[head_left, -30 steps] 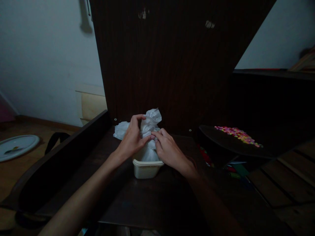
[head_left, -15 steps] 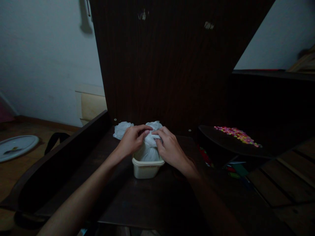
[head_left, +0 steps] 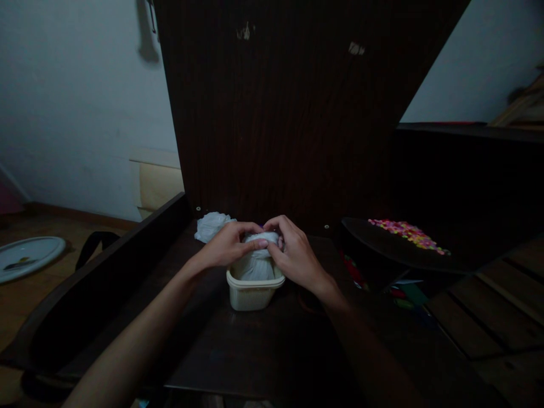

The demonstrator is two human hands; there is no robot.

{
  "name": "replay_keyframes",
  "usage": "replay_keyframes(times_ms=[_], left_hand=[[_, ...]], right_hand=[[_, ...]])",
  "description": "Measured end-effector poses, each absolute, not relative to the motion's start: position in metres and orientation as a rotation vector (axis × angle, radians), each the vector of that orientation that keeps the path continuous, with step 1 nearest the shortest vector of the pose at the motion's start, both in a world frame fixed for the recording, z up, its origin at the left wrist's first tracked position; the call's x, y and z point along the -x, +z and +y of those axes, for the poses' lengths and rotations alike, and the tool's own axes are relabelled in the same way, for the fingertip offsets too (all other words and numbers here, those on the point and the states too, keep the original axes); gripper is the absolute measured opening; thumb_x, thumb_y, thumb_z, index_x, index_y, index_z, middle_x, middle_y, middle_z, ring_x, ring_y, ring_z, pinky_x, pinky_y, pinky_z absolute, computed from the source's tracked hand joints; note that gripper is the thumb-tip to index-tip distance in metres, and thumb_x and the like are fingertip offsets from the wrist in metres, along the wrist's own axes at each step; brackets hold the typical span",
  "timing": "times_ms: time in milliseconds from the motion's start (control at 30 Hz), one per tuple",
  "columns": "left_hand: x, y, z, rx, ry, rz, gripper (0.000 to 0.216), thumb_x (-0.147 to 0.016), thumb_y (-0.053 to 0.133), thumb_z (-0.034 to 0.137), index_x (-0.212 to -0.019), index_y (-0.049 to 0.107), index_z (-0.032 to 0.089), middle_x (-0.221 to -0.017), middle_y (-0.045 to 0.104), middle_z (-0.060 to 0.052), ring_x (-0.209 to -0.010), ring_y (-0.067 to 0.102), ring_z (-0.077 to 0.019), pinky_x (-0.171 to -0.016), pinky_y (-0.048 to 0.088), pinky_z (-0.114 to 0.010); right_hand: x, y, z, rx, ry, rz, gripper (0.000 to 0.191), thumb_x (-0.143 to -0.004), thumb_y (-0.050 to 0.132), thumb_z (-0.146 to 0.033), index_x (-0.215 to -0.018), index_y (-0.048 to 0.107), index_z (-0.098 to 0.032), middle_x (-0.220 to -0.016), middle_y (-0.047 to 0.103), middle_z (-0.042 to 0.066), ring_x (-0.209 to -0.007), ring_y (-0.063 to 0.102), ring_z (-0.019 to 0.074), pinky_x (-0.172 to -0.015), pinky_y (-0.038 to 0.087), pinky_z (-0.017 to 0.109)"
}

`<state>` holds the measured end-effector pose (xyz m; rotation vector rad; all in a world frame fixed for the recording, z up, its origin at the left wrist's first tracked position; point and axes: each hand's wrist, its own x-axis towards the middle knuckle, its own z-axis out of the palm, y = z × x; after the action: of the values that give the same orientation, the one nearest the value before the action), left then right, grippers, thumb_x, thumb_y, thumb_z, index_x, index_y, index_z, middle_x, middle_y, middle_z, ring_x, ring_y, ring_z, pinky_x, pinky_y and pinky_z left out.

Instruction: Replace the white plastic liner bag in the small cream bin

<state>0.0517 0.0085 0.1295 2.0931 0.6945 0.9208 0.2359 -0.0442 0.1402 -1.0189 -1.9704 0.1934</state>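
Observation:
A white plastic bag [head_left: 257, 266], twisted and bunched at the top, rises out of a cream plastic tub [head_left: 254, 296] on the dark wooden surface. My left hand [head_left: 232, 243] closes on the bag's gathered top from the left, its thumb laid across the front. From the other side my right hand [head_left: 297, 255] curls round the same bunch, fingers behind and thumb in front. The fingertips of both hands nearly meet over the bag. What lies inside the bag is hidden. Behind my left hand rests a second crumpled white plastic bag [head_left: 212, 225].
A tall dark wooden panel [head_left: 272, 113] stands right behind the tub. To the left runs a raised wooden side board [head_left: 110, 272]. A dark corner shelf [head_left: 374, 243] on the right carries small colourful pieces [head_left: 408, 233]. A white oval lid [head_left: 32, 258] lies on the floor.
The bag's top, which stood up above my hands, is now pressed lower and bunched between them. My left thumb has come across its front, and my right fingers have moved round behind.

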Motion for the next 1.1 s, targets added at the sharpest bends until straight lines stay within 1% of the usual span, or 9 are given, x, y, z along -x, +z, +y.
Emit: replay_keyframes(times_ms=[167, 300, 467, 533, 667, 800, 900, 1000, 1100], left_hand=[[-0.050, 0.136, 0.003, -2.237, 0.860, 0.789, 0.022, -0.084, 0.066, 0.031, -0.098, 0.075, 0.016, -0.077, 0.071, 0.000, -0.063, 0.056, -0.0127, -0.059, 0.040, -0.023], [-0.055, 0.139, -0.002, -2.323, 0.949, 0.921, 0.018, -0.085, 0.058, 0.023, -0.091, 0.073, 0.016, -0.068, 0.066, 0.002, -0.057, 0.053, -0.0121, -0.057, 0.036, -0.023], [-0.065, 0.139, -0.008, -2.377, 1.106, 0.979, 0.018, -0.089, 0.054, 0.020, -0.087, 0.071, 0.015, -0.076, 0.071, -0.002, -0.068, 0.063, -0.0156, -0.064, 0.040, -0.024], [-0.067, 0.139, -0.010, -2.370, 1.137, 0.967, 0.018, -0.090, 0.054, 0.020, -0.088, 0.071, 0.016, -0.080, 0.072, -0.002, -0.071, 0.064, -0.0163, -0.066, 0.042, -0.025], [-0.069, 0.138, -0.011, -2.309, 1.224, 0.918, 0.019, -0.093, 0.053, 0.021, -0.092, 0.071, 0.016, -0.081, 0.072, -0.001, -0.069, 0.061, -0.0151, -0.066, 0.044, -0.024], [-0.070, 0.137, -0.011, -2.262, 1.311, 0.878, 0.020, -0.095, 0.052, 0.023, -0.094, 0.070, 0.017, -0.089, 0.074, -0.002, -0.076, 0.064, -0.0165, -0.068, 0.046, -0.025], [-0.068, 0.138, -0.009, -2.280, 1.296, 0.888, 0.018, -0.093, 0.052, 0.022, -0.093, 0.070, 0.017, -0.089, 0.074, -0.002, -0.078, 0.065, -0.0176, -0.071, 0.047, -0.026], [-0.064, 0.139, -0.005, -2.349, 1.227, 0.882, 0.015, -0.090, 0.054, 0.020, -0.092, 0.068, 0.017, -0.089, 0.074, -0.003, -0.079, 0.066, -0.0184, -0.073, 0.047, -0.027], [-0.063, 0.141, 0.000, -2.396, 1.128, 0.910, 0.014, -0.084, 0.057, 0.017, -0.092, 0.068, 0.017, -0.084, 0.072, -0.002, -0.075, 0.065, -0.0177, -0.068, 0.045, -0.026]], right_hand=[[-0.235, 0.144, -0.047, 1.047, 0.259, -1.983, 0.022, -0.078, 0.052, -0.006, -0.094, 0.054, -0.020, -0.094, 0.056, 0.003, -0.083, 0.055, 0.0169, -0.071, 0.044, 0.029], [-0.230, 0.145, -0.049, 1.056, 0.259, -1.955, 0.025, -0.074, 0.052, -0.007, -0.095, 0.053, -0.022, -0.094, 0.056, 0.002, -0.085, 0.056, 0.0176, -0.073, 0.044, 0.030], [-0.224, 0.142, -0.045, 1.165, 0.240, -1.846, 0.029, -0.068, 0.056, -0.009, -0.094, 0.052, -0.021, -0.095, 0.055, 0.004, -0.085, 0.056, 0.0188, -0.074, 0.046, 0.032], [-0.224, 0.141, -0.043, 1.208, 0.269, -1.791, 0.028, -0.069, 0.057, -0.011, -0.095, 0.052, -0.021, -0.095, 0.056, 0.004, -0.084, 0.057, 0.0190, -0.072, 0.046, 0.032], [-0.222, 0.142, -0.041, 1.221, 0.304, -1.705, 0.026, -0.072, 0.055, -0.012, -0.096, 0.052, -0.021, -0.093, 0.057, 0.004, -0.082, 0.058, 0.0190, -0.070, 0.046, 0.032], [-0.218, 0.146, -0.041, 1.218, 0.241, -1.719, 0.021, -0.073, 0.054, -0.009, -0.091, 0.053, -0.021, -0.092, 0.060, 0.004, -0.082, 0.059, 0.0186, -0.071, 0.046, 0.032], [-0.221, 0.148, -0.039, 1.221, 0.306, -1.718, 0.019, -0.075, 0.055, -0.010, -0.091, 0.053, -0.021, -0.087, 0.062, 0.002, -0.079, 0.061, 0.0183, -0.069, 0.047, 0.031], [-0.228, 0.148, -0.035, 1.166, 0.458, -1.711, 0.019, -0.078, 0.058, -0.013, -0.094, 0.054, -0.022, -0.081, 0.062, 0.000, -0.070, 0.061, 0.0155, -0.063, 0.047, 0.028], [-0.234, 0.145, -0.030, 1.069, 0.542, -1.678, 0.018, -0.080, 0.060, -0.016, -0.095, 0.055, -0.022, -0.084, 0.062, -0.001, -0.067, 0.061, 0.0130, -0.061, 0.047, 0.026]])
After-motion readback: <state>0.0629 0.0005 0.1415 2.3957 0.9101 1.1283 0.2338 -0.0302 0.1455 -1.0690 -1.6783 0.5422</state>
